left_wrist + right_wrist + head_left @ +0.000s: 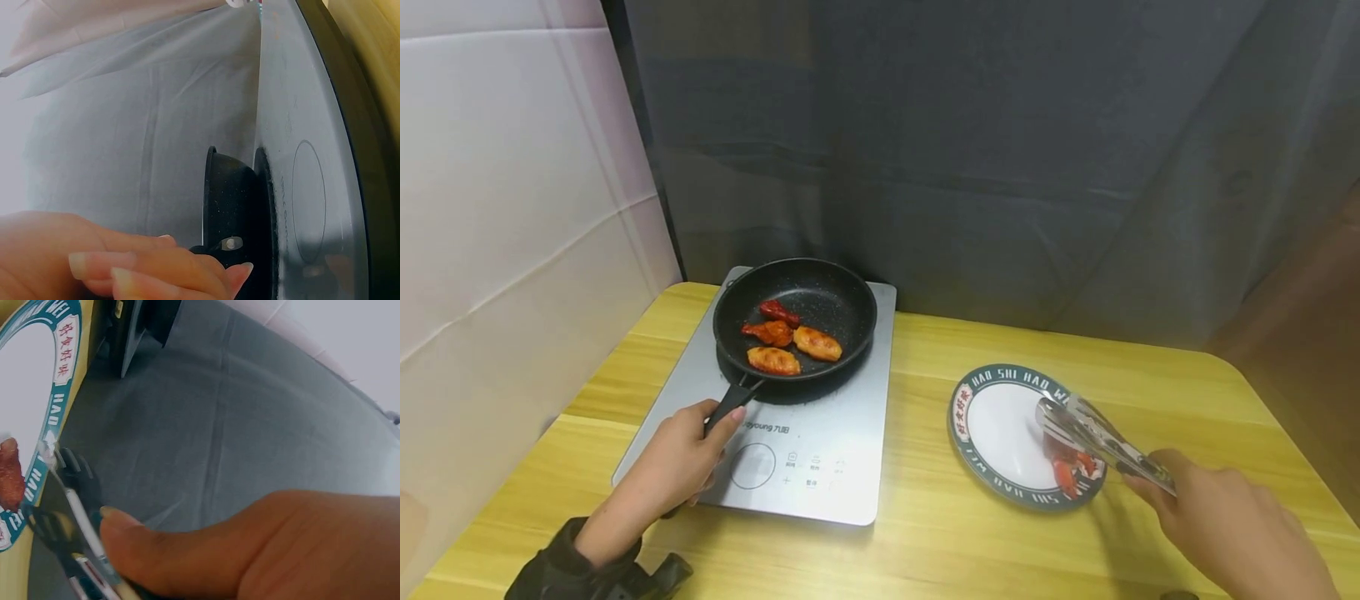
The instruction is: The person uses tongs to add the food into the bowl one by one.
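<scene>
My left hand point(681, 454) grips the black handle point(727, 408) of a frying pan point(827, 304). Two orange-brown chicken wing pieces point(817, 342) and two redder drumstick-like pieces point(769, 333) lie in the pan. In my right hand point(1232, 517) are metal tongs point(1105, 442), their tips over the right part of a round plate point(1000, 492) with a green lettered rim. Reddish food point(1066, 477) lies at that side of the plate, partly behind the tongs. The right wrist view shows the tongs' arms apart and a brown-red piece point(10, 475) on the plate.
Under the pan is a silver induction cooker point(850, 433) with printed controls. The yellow wood-grain table point(917, 550) carries everything. A dark cloth point(925, 150) hangs behind, and a pale panel point(512, 192) stands at the left.
</scene>
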`<action>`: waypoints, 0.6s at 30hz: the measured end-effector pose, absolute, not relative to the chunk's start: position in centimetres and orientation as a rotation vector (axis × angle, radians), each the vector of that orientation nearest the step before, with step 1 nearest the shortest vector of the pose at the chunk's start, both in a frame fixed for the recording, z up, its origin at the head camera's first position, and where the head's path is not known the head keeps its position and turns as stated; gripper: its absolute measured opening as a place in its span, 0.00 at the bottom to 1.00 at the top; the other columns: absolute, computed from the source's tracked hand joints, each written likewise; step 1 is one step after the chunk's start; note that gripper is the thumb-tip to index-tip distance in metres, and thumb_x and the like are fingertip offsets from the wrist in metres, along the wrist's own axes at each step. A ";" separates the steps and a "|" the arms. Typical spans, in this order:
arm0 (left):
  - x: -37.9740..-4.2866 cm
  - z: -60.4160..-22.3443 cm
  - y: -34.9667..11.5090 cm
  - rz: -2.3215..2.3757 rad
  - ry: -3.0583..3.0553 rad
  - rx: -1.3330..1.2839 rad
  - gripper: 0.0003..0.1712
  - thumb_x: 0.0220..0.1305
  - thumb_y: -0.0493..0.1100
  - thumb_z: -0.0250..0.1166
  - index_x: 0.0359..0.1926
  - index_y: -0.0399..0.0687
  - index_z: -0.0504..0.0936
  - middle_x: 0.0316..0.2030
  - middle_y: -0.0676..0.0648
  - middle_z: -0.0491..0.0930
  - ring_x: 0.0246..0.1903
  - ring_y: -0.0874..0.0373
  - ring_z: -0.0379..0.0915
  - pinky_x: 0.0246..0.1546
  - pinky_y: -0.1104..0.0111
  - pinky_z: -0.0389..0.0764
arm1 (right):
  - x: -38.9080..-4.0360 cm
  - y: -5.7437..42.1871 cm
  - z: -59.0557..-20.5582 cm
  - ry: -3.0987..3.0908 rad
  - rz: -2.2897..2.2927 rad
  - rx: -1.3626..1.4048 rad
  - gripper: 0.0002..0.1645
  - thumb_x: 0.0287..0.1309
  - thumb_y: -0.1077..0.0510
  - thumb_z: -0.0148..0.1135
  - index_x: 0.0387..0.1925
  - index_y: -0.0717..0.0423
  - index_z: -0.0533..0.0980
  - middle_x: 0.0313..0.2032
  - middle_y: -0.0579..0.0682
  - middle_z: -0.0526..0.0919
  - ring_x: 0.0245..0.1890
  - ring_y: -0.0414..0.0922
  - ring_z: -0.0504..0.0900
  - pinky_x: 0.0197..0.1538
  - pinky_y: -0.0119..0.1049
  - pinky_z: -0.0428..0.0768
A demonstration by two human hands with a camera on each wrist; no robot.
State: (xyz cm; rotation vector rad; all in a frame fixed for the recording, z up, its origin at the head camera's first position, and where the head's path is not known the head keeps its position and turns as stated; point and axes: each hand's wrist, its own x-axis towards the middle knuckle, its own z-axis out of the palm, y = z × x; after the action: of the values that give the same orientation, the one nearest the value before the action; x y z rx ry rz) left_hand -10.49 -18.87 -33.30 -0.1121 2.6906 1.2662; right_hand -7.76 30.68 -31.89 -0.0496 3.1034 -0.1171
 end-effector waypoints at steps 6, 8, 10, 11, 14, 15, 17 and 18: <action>-10.5 -33.3 -18.9 1.278 2.693 -0.105 0.22 0.74 0.50 0.51 0.50 0.32 0.69 0.15 0.47 0.66 0.07 0.59 0.59 0.08 0.69 0.63 | -7.4 30.7 -31.9 3.060 -0.099 0.003 0.31 0.62 0.33 0.54 0.40 0.58 0.76 0.22 0.50 0.76 0.19 0.51 0.74 0.19 0.50 0.67; -10.5 -33.3 -18.9 1.285 2.694 -0.104 0.21 0.74 0.49 0.51 0.50 0.32 0.69 0.14 0.48 0.66 0.07 0.59 0.59 0.08 0.69 0.63 | -7.5 30.6 -32.0 3.032 -0.096 -0.002 0.30 0.62 0.34 0.55 0.41 0.59 0.76 0.24 0.52 0.78 0.21 0.53 0.76 0.20 0.52 0.68; -10.5 -33.3 -18.9 1.289 2.693 -0.103 0.21 0.74 0.49 0.52 0.50 0.32 0.69 0.14 0.48 0.66 0.07 0.59 0.59 0.08 0.69 0.63 | -7.6 30.3 -32.1 3.008 -0.097 -0.005 0.33 0.62 0.32 0.54 0.43 0.59 0.76 0.26 0.53 0.79 0.23 0.55 0.78 0.21 0.53 0.69; -10.5 -33.3 -18.9 1.288 2.693 -0.102 0.21 0.74 0.49 0.52 0.50 0.32 0.69 0.14 0.48 0.65 0.07 0.59 0.59 0.08 0.69 0.63 | -7.7 30.2 -32.2 3.009 -0.102 -0.008 0.33 0.61 0.32 0.54 0.43 0.59 0.76 0.26 0.54 0.80 0.23 0.55 0.78 0.21 0.53 0.69; -10.5 -33.3 -18.9 1.281 2.694 -0.101 0.22 0.74 0.50 0.51 0.51 0.31 0.69 0.14 0.48 0.66 0.07 0.59 0.59 0.08 0.69 0.63 | -8.0 29.6 -32.4 3.021 -0.108 0.015 0.34 0.61 0.30 0.53 0.42 0.57 0.77 0.27 0.55 0.80 0.24 0.56 0.78 0.20 0.53 0.69; -10.5 -33.3 -18.9 1.279 2.695 -0.101 0.22 0.74 0.50 0.52 0.51 0.31 0.68 0.14 0.48 0.66 0.07 0.59 0.59 0.08 0.69 0.63 | -8.2 29.3 -32.4 3.015 -0.103 0.023 0.35 0.60 0.29 0.52 0.43 0.57 0.77 0.26 0.54 0.79 0.24 0.55 0.77 0.20 0.52 0.70; -10.5 -33.3 -18.9 1.279 2.696 -0.100 0.23 0.74 0.50 0.51 0.52 0.31 0.68 0.14 0.48 0.66 0.07 0.59 0.59 0.08 0.69 0.64 | -8.5 28.9 -32.6 3.012 -0.099 0.030 0.35 0.60 0.29 0.52 0.45 0.56 0.78 0.27 0.55 0.80 0.24 0.54 0.77 0.21 0.52 0.70; -10.5 -33.3 -18.9 1.280 2.694 -0.100 0.23 0.74 0.50 0.51 0.52 0.31 0.68 0.14 0.48 0.66 0.07 0.59 0.59 0.08 0.69 0.64 | -8.7 28.7 -32.7 3.001 -0.094 0.036 0.36 0.60 0.29 0.52 0.47 0.57 0.77 0.29 0.55 0.80 0.25 0.54 0.77 0.21 0.52 0.70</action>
State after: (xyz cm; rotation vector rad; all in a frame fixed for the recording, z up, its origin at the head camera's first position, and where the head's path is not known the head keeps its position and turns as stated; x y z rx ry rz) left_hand -10.48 -18.87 -33.32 -0.0999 2.6943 1.2804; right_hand -8.73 28.73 -32.70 0.0363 3.0012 -0.0942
